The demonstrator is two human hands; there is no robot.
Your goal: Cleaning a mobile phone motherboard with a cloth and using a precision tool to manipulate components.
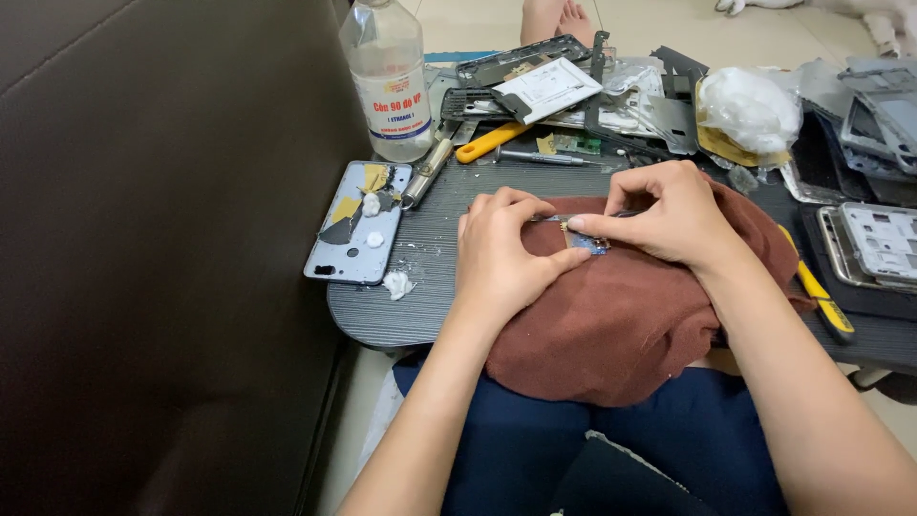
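From my view, the main risk is the small blue circuit board slipping or flicking off the brown cloth, because it is tiny, pinched only at its edges, and the cloth hangs over the worktop rim toward my lap. A thin metal tool, probably tweezers, runs under my fingertips; pressing too hard with it could, I judge, gouge the board or bend a contact. The clear bottle in the upper left of the frame stands just beside the cluttered parts and could tip if an elbow swings.

The board sits at the centre of the frame, directly between my two hands. My left hand lies curled on the cloth with thumb and forefinger touching the board's left side. My right hand comes in from the right, fingertips closed on the board's top edge and the tool. Both hands are close together, nearly touching over it.
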